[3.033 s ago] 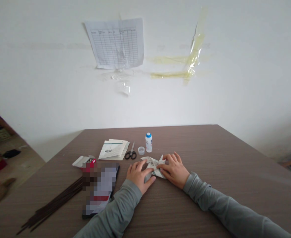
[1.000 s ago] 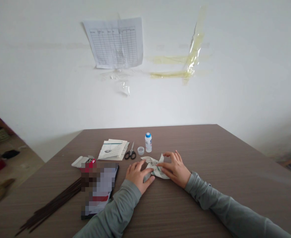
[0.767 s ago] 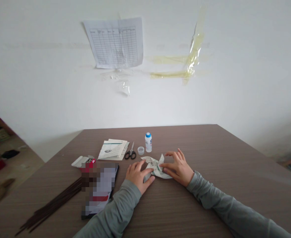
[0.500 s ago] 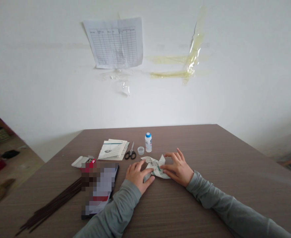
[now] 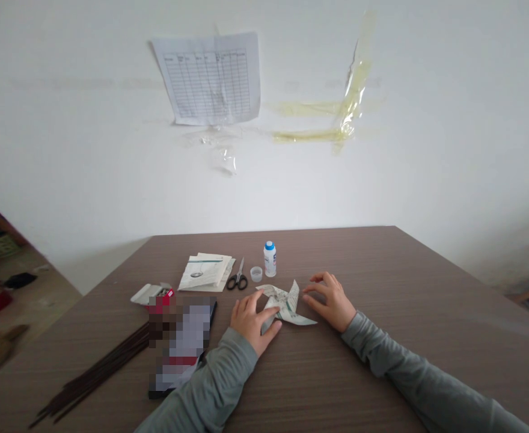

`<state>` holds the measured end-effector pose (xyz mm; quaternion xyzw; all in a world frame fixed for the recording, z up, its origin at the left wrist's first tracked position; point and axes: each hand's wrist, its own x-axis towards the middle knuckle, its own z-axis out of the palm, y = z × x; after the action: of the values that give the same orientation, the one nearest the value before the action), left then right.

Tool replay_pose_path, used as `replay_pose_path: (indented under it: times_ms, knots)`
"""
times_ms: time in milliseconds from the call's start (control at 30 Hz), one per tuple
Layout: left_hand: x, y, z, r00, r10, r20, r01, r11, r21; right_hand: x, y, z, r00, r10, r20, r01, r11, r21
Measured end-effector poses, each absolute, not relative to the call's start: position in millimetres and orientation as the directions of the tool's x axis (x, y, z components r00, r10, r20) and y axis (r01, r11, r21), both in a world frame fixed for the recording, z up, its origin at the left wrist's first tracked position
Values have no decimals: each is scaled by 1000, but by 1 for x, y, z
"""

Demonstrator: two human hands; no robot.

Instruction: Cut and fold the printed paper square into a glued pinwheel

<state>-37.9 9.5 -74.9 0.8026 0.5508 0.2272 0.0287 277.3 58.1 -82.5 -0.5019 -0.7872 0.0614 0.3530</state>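
A folded paper pinwheel [image 5: 287, 305], white with green print, lies on the brown table [image 5: 382, 373]. My left hand [image 5: 250, 319] rests on its left side with the fingers pressing down on the paper. My right hand [image 5: 330, 293] sits just right of the pinwheel, fingers apart and curled, off the paper and holding nothing. A small white glue bottle [image 5: 270, 258] with a blue cap stands behind the pinwheel, its loose clear cap [image 5: 256, 274] beside it.
Scissors [image 5: 237, 276] and a stack of printed paper [image 5: 207, 272] lie at the back left. A small open box [image 5: 151, 293], a blurred booklet [image 5: 181, 346] and a bundle of dark sticks [image 5: 95, 376] lie to the left. A chart [image 5: 210, 78] hangs on the wall.
My right hand has slid off the pinwheel to the right, uncovering its right-hand flap. My left hand stays pressed on the paper.
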Motion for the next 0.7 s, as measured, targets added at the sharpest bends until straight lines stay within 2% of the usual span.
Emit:
replay_pose_path:
  times_ms: [167,300,467,700]
  knots:
    - [-36,16,-82,299,875,381,835,-433,341,263,53,-80,-151,891,427,756,382,-531]
    - [-40,28,-92,367,814,450,783,-532,324,253,48,-76,-131,925,358,758,326,-565]
    - [-46,38,-102,385,761,521,738,-593,321,251,46,-74,-123,936,329,762,301,-573]
    - [-49,41,-109,363,769,527,711,-594,377,249,44,-72,-118,937,328,776,293,-558]
